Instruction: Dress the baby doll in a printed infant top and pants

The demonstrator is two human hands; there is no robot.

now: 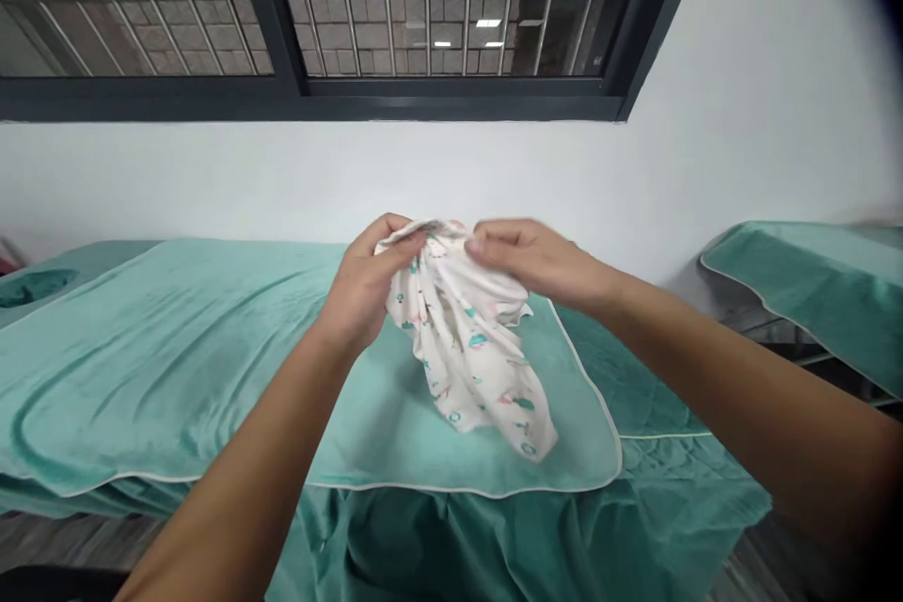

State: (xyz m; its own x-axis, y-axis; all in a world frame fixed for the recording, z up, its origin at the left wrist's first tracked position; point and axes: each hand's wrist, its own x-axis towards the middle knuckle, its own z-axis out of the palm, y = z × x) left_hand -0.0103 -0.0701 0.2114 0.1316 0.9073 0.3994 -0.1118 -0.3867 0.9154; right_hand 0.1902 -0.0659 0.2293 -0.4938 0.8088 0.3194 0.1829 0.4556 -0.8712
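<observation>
A white cloth garment [480, 348] with small green and pink prints hangs bunched between my hands; its exact kind I cannot make out. Its gathered upper edge is pinched by my left hand [373, 273], thumb on the near side. My right hand [529, 254] grips the same edge on the other side, its fingers slightly blurred and closed. The lower part droops to the right, above a light green cover [395, 442] with a pale piped border, which lies over a bed.
A darker green quilted skirt [677, 480] drapes down the bed's front. At the right stands another green-covered surface [818, 273] on a metal frame. A face hole [35, 287] shows at the bed's left end. Behind are a white wall [282, 179] and a barred window [423, 28].
</observation>
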